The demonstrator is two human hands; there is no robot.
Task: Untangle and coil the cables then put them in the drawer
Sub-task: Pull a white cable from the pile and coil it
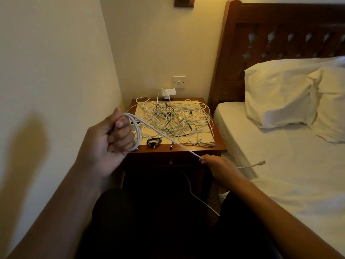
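Holding white cable (164, 135) in loops with left hand (110, 139), fingers (123, 136) curled round it; pinching its taut part with right hand (219, 166) before the drawer (183, 162). Behind, on bench (220, 146), tangled cables (175, 118), small black coil (154, 142)

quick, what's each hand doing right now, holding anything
Left hand: closed around coiled loops of the white cable.
Right hand: pinching the same white cable, which runs straight between the hands.
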